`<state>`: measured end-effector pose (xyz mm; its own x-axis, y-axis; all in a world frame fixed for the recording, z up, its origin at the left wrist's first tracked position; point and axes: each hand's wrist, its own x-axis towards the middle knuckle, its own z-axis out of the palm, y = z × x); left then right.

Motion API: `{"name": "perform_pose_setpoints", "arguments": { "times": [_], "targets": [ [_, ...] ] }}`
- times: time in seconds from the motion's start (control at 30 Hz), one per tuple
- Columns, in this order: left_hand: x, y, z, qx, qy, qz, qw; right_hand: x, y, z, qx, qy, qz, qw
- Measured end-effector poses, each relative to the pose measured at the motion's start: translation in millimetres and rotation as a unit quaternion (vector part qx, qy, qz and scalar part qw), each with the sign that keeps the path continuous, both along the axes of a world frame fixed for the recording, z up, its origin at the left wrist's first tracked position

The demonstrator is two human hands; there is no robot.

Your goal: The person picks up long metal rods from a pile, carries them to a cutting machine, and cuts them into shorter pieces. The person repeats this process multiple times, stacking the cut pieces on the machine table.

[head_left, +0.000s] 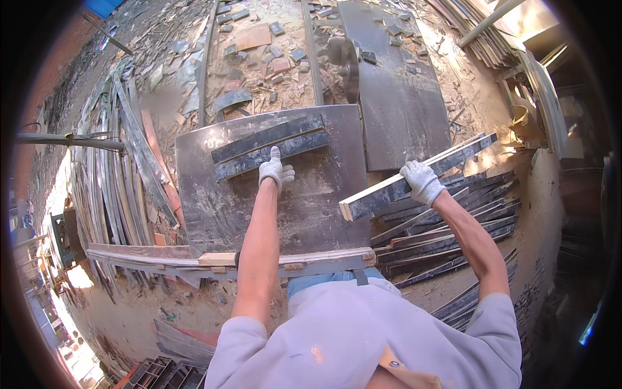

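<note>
Dark wood strips (421, 246) lie piled nearest, at right. Above, my right hand (422, 183), elbow bent, wraps around pale-edged boards (379, 200) near their middle, I think for balance. My left hand (276, 171) reaches out nearly straight, grip loose and open, by two dark planks (249, 165) lying flat on the bench (324, 220), likely so they sit steady; I can't tell if it touches them. Wood scraps (277, 28) lie beyond.

rough woodworking yard, dirt ground (194, 305), scattered offcuts (233, 98), piled wooden strips (120, 188), dark-topped workbench (259, 217)
</note>
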<state>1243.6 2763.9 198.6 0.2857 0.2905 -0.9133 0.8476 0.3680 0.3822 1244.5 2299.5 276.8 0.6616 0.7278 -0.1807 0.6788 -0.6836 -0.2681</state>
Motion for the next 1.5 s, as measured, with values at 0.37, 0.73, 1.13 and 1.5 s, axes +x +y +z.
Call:
{"name": "perform_pose_setpoints", "arguments": {
  "times": [0.37,0.73,1.13,1.5],
  "targets": [
    [-171.9,-63.6,68.5,0.048,-0.067,0.094,0.992,-63.7,136.3,7.8,-0.078,0.045,0.022,0.996],
    [-255.5,73.0,67.6,0.11,-0.098,0.047,0.988,-10.3,-13.5,-32.7,-0.111,0.067,0.055,0.99],
    [-244.8,65.9,59.8,0.112,-0.116,-0.001,0.987,-14.4,-71.5,-51.4,-0.055,0.082,-0.005,0.995],
    [-224.7,5.7,43.6,0.207,-0.056,-0.392,0.895,-129.1,-162.6,-47.3,-0.097,0.125,-0.071,0.985]
  ]
}}
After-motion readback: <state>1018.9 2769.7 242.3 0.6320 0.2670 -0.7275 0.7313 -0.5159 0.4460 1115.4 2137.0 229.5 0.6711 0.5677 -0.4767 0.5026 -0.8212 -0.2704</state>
